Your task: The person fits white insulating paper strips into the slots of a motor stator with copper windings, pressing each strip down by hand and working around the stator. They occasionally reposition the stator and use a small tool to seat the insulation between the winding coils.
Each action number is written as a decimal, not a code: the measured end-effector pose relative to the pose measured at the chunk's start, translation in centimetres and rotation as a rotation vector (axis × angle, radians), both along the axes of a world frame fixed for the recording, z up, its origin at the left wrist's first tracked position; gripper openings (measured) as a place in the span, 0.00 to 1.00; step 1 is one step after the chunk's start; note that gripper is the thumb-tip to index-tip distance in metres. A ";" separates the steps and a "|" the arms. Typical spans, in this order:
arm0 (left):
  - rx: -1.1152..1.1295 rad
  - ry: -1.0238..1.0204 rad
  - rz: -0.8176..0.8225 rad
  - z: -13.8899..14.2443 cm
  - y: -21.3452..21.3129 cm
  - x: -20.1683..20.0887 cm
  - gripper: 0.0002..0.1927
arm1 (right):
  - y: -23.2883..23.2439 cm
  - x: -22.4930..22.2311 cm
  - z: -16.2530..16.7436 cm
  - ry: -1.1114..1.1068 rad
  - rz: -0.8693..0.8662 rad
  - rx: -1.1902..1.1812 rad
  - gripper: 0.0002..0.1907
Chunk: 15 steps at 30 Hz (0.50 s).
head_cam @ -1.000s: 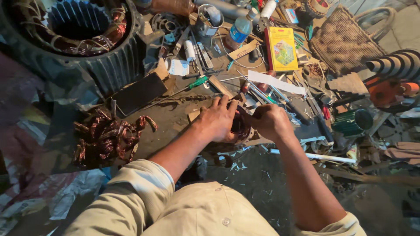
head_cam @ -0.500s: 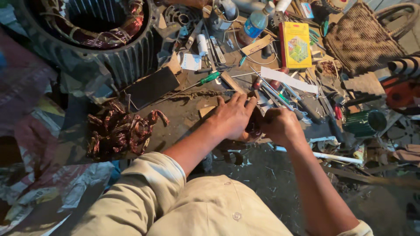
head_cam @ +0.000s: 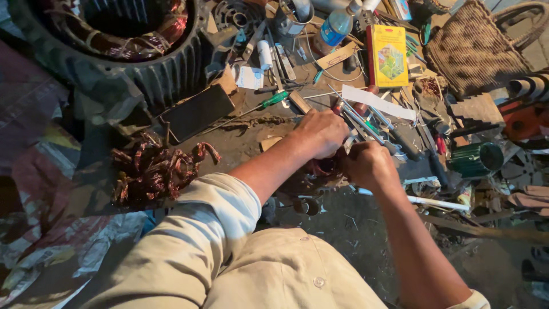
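Both hands meet low over the middle of the cluttered tabletop. The left hand is curled into a loose fist, knuckles up, and the right hand is closed just beside it, the two nearly touching. Between and under them sits a small bundle of reddish copper winding wire, mostly hidden by the fingers; both hands seem to grip it, though I cannot tell exactly how the fingertips sit. Thin metal rods or tools fan out from just above the right hand.

Just beyond the left hand lies a green-handled screwdriver, and left of that a dark phone lying flat. Further left, near the person's beige sleeve, is a tangled heap of stripped copper coils. In the top left corner stands a large finned motor housing with copper windings showing inside it.

Away past the hands are a yellow and red box, a plastic bottle with a blue label and a white paper strip. To the right sit a woven basket and a dark green cup on its side.
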<state>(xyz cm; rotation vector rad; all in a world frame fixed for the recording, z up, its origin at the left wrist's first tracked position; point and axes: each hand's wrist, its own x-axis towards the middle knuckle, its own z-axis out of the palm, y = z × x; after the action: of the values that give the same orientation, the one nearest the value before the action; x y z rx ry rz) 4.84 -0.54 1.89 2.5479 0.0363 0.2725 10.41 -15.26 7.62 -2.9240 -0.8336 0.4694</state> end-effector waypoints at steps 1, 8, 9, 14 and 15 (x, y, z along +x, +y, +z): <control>0.023 -0.033 0.000 0.2 0.0 0.1 0.08 | 0.0 -0.1 -0.2 -0.024 0.010 -0.003 0.17; -0.020 0.214 -0.051 1.0 0.9 1.6 0.09 | -1.4 1.3 -1.4 -0.034 0.098 0.111 0.13; -0.033 0.212 -0.040 1.0 1.0 1.8 0.10 | -1.6 1.4 -1.6 -0.084 0.158 0.145 0.12; -0.001 0.285 -0.056 1.4 0.6 2.8 0.09 | -1.0 0.6 -2.5 -0.244 0.265 0.123 0.12; 0.009 0.291 -0.056 1.5 0.6 3.0 0.10 | -0.7 0.6 -2.5 -0.225 0.234 0.121 0.11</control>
<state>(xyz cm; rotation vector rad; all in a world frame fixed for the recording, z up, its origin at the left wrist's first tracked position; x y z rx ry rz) 7.85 0.08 3.42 2.5720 0.0747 -0.1211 10.96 -15.96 5.09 -2.8147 -1.1943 0.0955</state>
